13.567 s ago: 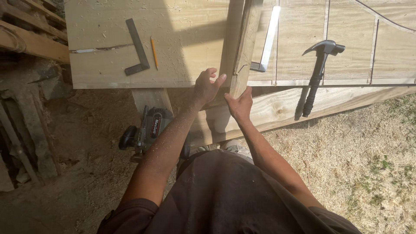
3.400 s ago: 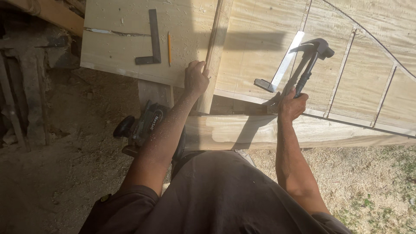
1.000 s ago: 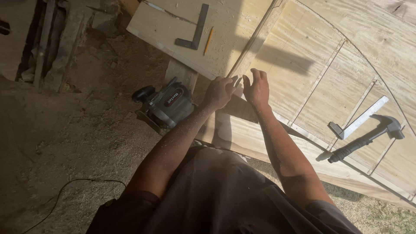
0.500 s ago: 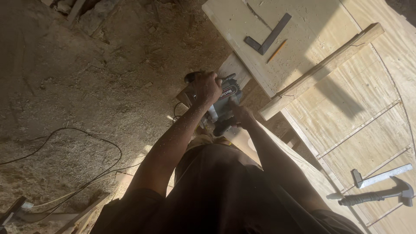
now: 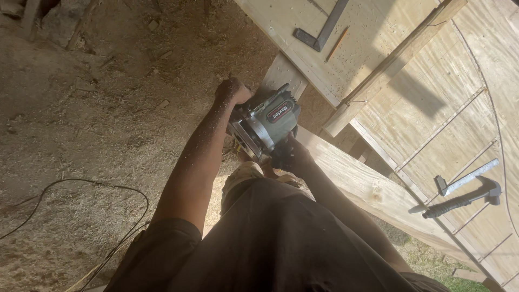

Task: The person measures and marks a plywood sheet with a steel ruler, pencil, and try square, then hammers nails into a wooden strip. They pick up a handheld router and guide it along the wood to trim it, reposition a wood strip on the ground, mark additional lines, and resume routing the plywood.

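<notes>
Grey and black, the circular saw (image 5: 267, 125) sits at the frame's centre, held off the ground beside the wooden beam (image 5: 367, 186). The left hand (image 5: 231, 91) is closed on its far side at 10 o'clock of the saw; the right hand (image 5: 292, 157) grips it from below at 5 o'clock. On the plywood surface (image 5: 432, 124), a wooden batten (image 5: 389, 65) runs toward 1 o'clock, with a steel square (image 5: 321, 33) and pencil (image 5: 336, 43) near 12. A hammer (image 5: 462, 199) lies at 3 o'clock. A black cable (image 5: 81, 186) loops over the dirt at 8.
</notes>
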`<state>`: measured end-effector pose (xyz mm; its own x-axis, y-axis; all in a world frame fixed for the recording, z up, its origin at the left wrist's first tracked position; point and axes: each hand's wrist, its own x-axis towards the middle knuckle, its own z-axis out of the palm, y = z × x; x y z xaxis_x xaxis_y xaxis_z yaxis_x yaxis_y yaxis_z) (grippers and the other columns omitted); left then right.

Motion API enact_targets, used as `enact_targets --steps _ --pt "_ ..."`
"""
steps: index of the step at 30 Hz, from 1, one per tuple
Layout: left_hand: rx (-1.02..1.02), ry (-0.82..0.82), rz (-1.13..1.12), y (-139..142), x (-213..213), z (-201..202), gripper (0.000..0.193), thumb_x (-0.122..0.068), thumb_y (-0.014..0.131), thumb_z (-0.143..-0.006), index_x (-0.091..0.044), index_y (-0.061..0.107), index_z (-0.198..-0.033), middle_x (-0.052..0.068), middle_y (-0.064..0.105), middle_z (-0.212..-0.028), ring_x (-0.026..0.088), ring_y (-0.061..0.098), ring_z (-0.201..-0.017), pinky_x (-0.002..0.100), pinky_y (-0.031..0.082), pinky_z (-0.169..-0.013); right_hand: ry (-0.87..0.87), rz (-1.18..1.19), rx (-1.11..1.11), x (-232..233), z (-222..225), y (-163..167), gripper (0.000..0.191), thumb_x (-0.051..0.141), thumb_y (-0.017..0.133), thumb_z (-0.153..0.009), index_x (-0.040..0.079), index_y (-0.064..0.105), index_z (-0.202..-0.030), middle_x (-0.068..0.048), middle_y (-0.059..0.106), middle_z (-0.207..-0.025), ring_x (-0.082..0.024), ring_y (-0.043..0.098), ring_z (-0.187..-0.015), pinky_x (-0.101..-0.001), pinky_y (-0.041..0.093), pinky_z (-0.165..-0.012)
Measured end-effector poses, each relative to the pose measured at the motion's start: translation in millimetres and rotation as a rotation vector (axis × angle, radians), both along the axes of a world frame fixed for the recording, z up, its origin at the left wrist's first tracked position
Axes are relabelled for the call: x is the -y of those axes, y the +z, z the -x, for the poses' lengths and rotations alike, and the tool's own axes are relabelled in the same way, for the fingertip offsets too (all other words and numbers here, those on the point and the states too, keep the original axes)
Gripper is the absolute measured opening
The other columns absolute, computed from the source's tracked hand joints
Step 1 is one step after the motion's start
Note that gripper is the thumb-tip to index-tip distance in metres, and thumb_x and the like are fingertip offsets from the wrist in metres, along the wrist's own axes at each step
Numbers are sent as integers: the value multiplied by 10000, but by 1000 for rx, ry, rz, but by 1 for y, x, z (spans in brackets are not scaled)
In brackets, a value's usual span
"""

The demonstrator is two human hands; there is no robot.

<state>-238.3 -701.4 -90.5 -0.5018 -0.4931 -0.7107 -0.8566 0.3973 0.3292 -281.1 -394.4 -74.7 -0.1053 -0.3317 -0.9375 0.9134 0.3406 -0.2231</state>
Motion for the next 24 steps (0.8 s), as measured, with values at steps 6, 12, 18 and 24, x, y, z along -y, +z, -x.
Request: enact_targets --steps 6,12,18,24 --pt "-46 15 -143 -6 5 -18 552 -450 785 -807 -71 730 -1203 215 684 -1230 337 671 -1089 431 545 -912 282 -30 -312 3 -14 -34 254 220 682 -928 12 714 -1069 -92 694 -942 -207 684 -844 -387 566 -643" --pt "-86 143 -338 7 -35 -69 352 -338 691 -855 -120 735 -1128 119 764 -978 213 703 -745 382 573 -615 213 -244 -231 -16 34 -3 269 233 672 -928 8 667 -1076 -106 643 -830 -200 598 -612 -362 437 -496" --pt "-472 633 -876 18 -110 -98 304 -175 728 -870 28 712 -1095 138 719 -889 206 698 -690 365 526 -563 1273 70 -1611 -53 86 79 501 158 737 -692 112 760 -1191 -80 762 -828 -180 673 -666 -319 508 -560" --pt "-627 875 -1369 11 -221 -48 338 -48 688 -841 -28 605 -1168 86 678 -1067 199 725 -919 410 629 -755 697 -116 -1259 -82 154 180 434 280 751 -874 18 659 -1207 -115 754 -860 -177 751 -714 -329 576 -676"
